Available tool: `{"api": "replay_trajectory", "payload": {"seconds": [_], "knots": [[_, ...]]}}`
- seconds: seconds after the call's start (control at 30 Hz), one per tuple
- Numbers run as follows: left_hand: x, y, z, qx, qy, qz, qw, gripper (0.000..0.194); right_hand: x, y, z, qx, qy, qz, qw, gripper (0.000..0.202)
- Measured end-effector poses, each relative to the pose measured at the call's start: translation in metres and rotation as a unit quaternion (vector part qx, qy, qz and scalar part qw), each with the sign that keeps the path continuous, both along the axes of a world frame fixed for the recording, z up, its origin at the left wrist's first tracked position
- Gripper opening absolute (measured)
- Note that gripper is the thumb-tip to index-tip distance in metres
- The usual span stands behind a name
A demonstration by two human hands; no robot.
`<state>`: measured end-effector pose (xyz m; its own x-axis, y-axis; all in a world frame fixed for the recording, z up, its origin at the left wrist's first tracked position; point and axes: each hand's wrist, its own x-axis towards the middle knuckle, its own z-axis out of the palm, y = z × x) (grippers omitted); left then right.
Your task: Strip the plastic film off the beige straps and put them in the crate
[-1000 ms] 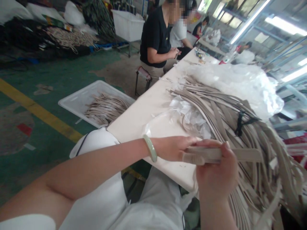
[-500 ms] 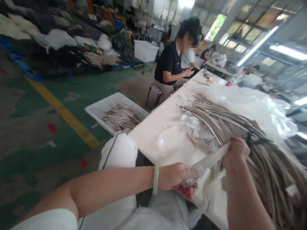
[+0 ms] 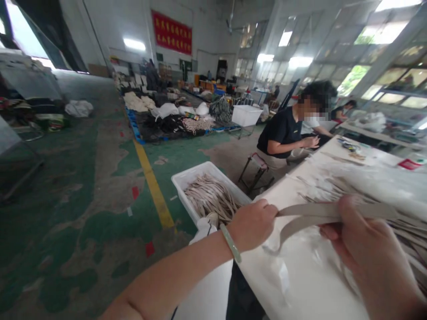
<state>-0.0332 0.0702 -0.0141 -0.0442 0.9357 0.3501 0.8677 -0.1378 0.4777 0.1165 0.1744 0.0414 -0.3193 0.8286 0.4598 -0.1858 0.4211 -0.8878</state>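
My left hand (image 3: 254, 224), a pale green bangle at its wrist, is closed on the end of a flat beige strap (image 3: 305, 211). The strap runs right, above the near part of the white table (image 3: 300, 275), to my right hand (image 3: 370, 242). That hand pinches it between thumb and fingers. Part of the strap loops down between the two hands. Behind and beyond my right hand, more beige straps (image 3: 412, 242) lie in a heap on the table, partly hidden by the hand.
Left of the table, a white plastic tub (image 3: 178, 184) on the floor holds many similar straps. A co-worker in a dark shirt (image 3: 278, 129) sits on a stool along the table's far left side. Clear plastic sheeting (image 3: 383, 178) covers part of the table. Scraps lie nearby.
My view has swung left, showing more floor and the tub. The crumpled whitish plastic between my hands is gone from them; a beige strap now stretches there.
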Motion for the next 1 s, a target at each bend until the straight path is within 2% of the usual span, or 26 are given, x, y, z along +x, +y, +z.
{"api": "replay_trajectory", "payload": {"seconds": [0.1, 0.17, 0.27, 0.37, 0.47, 0.57, 0.63, 0.7, 0.77, 0.83, 0.9, 0.93, 1.0], "knots": [[-0.032, 0.005, -0.018, -0.015, -0.030, 0.028, 0.999, 0.014, -0.016, 0.003, -0.020, -0.125, -0.044, 0.004, 0.991, 0.042], [-0.060, 0.007, -0.039, -0.010, -0.078, 0.088, 0.993, 0.012, -0.024, 0.009, -0.038, -0.175, -0.098, 0.031, 0.979, 0.042], [-0.115, 0.013, -0.075, 0.003, -0.180, 0.218, 0.959, 0.014, -0.042, 0.019, -0.061, -0.256, -0.156, 0.043, 0.953, 0.049], [-0.180, 0.031, -0.104, -0.007, -0.235, 0.297, 0.926, 0.017, -0.070, 0.031, -0.080, -0.294, -0.117, 0.049, 0.947, 0.050], [-0.232, 0.059, -0.117, -0.020, -0.289, 0.343, 0.894, 0.019, -0.104, 0.045, -0.104, -0.327, -0.068, 0.049, 0.941, 0.046], [-0.260, 0.087, -0.118, -0.033, -0.325, 0.361, 0.873, 0.032, -0.129, 0.059, -0.132, -0.362, -0.053, 0.024, 0.930, 0.035], [-0.266, 0.099, -0.119, -0.046, -0.335, 0.362, 0.869, 0.034, -0.131, 0.065, -0.147, -0.381, -0.072, 0.002, 0.922, 0.031], [-0.263, 0.104, -0.122, -0.068, -0.334, 0.352, 0.872, 0.034, -0.113, 0.067, -0.153, -0.396, -0.093, -0.028, 0.913, 0.035], [-0.252, 0.104, -0.127, -0.093, -0.325, 0.328, 0.882, 0.031, -0.074, 0.065, -0.150, -0.397, -0.102, -0.064, 0.910, 0.047], [-0.230, 0.104, -0.127, -0.113, -0.313, 0.274, 0.902, 0.027, -0.018, 0.057, -0.143, -0.364, -0.118, -0.086, 0.920, 0.056], [-0.197, 0.104, -0.121, -0.131, -0.307, 0.186, 0.924, 0.022, 0.043, 0.044, -0.139, -0.309, -0.170, -0.103, 0.930, 0.051], [-0.176, 0.104, -0.114, -0.145, -0.301, 0.119, 0.935, 0.020, 0.071, 0.036, -0.139, -0.271, -0.211, -0.117, 0.932, 0.046], [-0.126, 0.100, -0.098, -0.172, -0.253, -0.062, 0.950, 0.023, 0.115, 0.021, -0.142, -0.165, -0.310, -0.157, 0.923, 0.035]]}}
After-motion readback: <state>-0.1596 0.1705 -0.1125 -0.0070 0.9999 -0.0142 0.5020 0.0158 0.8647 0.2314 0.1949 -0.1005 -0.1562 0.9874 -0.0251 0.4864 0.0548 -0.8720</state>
